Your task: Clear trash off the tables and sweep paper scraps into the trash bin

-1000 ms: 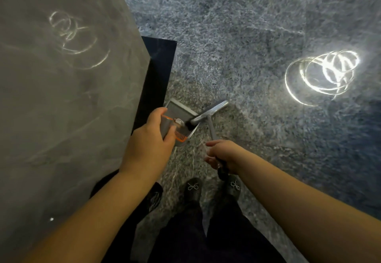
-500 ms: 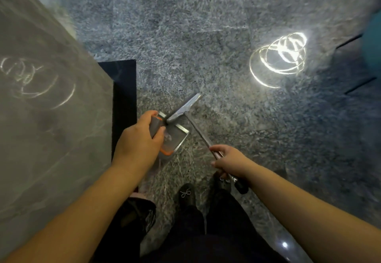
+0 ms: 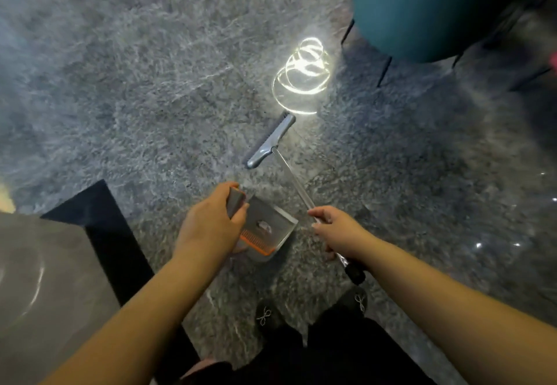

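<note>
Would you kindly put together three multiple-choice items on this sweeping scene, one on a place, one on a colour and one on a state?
1. Where is the broom head relative to the dustpan?
A. Inside the pan
B. Farther from the person, out on the floor
C. On the table

2. What colour is the comb strip along the dustpan's edge?
A. Orange
B. Green
C. White

3. What is the right hand doing?
A. Hanging idle
B. Pressing flat on the table
C. Gripping the broom handle

Answers: 1 B, the head lies beyond the pan near the bright light reflection. 2 A, the strip shows orange at the pan's near edge. 3 C, its fingers curl round the handle, while the left hand holds the dustpan.
</note>
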A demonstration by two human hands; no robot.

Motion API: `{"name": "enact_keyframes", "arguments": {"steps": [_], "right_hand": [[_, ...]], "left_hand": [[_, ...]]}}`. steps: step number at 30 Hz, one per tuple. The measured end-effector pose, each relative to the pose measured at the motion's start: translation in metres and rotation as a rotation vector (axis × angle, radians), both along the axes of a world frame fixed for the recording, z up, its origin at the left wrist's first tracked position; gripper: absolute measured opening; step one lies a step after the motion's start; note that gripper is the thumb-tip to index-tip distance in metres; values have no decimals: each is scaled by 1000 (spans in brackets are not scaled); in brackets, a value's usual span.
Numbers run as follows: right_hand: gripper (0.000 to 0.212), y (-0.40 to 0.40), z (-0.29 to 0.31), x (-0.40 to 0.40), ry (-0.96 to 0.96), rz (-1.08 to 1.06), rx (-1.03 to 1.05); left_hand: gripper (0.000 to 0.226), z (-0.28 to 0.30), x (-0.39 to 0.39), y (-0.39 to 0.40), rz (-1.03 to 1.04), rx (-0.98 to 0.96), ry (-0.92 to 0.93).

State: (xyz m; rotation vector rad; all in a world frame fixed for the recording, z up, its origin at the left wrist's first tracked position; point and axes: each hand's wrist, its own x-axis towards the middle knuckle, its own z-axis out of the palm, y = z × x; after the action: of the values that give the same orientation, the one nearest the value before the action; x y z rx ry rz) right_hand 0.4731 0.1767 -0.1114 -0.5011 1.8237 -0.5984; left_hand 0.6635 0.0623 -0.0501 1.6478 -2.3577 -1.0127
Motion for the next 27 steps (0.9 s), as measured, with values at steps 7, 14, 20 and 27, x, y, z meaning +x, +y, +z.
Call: {"name": "enact_keyframes", "arguments": {"steps": [7, 14, 20, 27], "right_hand": [[32, 62, 10, -85, 19, -261, 7], [33, 147, 15, -172, 57, -453, 43], [33, 212, 16, -237, 46, -624, 50], [32, 281, 29, -300, 53, -799, 15]], "left_hand": [[28, 14, -118, 32, -273, -2, 7], [25, 24, -237, 76, -478, -53, 22], [24, 33, -332, 119, -628, -98, 39], [24, 52, -433, 173, -770, -180, 112]]}}
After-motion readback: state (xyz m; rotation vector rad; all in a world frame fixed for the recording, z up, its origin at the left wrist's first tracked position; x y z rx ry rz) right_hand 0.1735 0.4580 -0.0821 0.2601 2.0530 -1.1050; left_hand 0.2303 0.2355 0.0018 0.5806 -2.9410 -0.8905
